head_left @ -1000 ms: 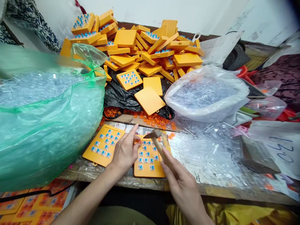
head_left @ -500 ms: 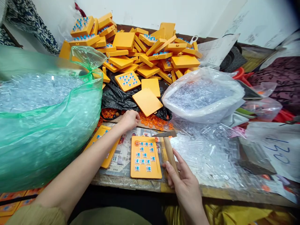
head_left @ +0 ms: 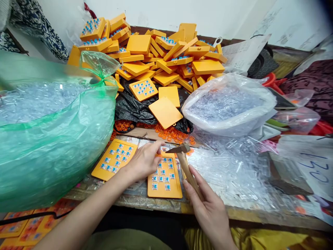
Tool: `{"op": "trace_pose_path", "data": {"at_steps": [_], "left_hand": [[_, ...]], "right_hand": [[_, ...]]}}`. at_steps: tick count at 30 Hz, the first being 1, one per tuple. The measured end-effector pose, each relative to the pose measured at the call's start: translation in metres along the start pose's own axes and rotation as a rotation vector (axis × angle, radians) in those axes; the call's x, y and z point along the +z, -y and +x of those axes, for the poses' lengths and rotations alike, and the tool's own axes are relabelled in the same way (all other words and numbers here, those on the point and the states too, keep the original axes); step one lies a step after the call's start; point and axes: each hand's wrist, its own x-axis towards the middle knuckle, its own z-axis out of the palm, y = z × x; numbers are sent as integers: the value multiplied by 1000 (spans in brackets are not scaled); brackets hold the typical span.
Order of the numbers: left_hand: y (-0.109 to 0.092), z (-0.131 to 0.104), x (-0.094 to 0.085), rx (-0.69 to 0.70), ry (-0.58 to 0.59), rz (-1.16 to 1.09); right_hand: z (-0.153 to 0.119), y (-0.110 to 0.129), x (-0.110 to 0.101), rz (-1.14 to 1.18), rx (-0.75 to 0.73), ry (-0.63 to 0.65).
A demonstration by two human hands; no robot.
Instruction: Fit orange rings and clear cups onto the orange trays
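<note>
My right hand [head_left: 209, 198] grips the wooden handle of a hammer [head_left: 185, 165], its metal head raised over the panel's upper right corner. A yellow panel [head_left: 166, 192] with several blue-and-clear switches lies flat at the table's front edge. Over its upper left part, my left hand [head_left: 145, 158] is closed in a pinch, with a bit of an orange ring showing at the fingertips. The fingers cover that corner. To the left, partly behind my left wrist, rests a second yellow panel [head_left: 114, 158] with the same blue switches.
Orange rings [head_left: 179, 135] spill from a black bag [head_left: 135, 109]. Yellow panels [head_left: 140, 45] are piled at the back. A green bag [head_left: 78, 139] of clear parts stands left, a white bag [head_left: 229, 125] right. Clear pieces [head_left: 234, 173] cover the table's right side.
My left hand has come back from the orange rings to the panel's upper left corner, where its fingers now hide the orange ring seen there earlier. The hammer head has tilted slightly.
</note>
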Motion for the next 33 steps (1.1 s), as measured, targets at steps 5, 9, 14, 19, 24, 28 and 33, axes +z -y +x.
{"op": "trace_pose_path", "data": {"at_steps": [5, 9, 14, 19, 24, 28, 33], "left_hand": [[6, -9, 14, 13, -35, -51], [9, -9, 16, -35, -47, -130], [6, -8, 10, -59, -52, -147], [13, 29, 0, -177, -37, -59], [21, 74, 3, -180, -29, 83], [20, 83, 5, -152, 58, 145], [18, 79, 6, -85, 82, 196]], "right_hand": [[3, 19, -6, -74, -269, 4], [0, 20, -6, -272, -262, 152], [-3, 12, -2, -213, -166, 104], [1, 6, 2, 12, 65, -65], [2, -1, 5, 177, 266, -78], [-1, -4, 4, 273, 335, -63], [-1, -3, 4, 275, 361, -66]]}}
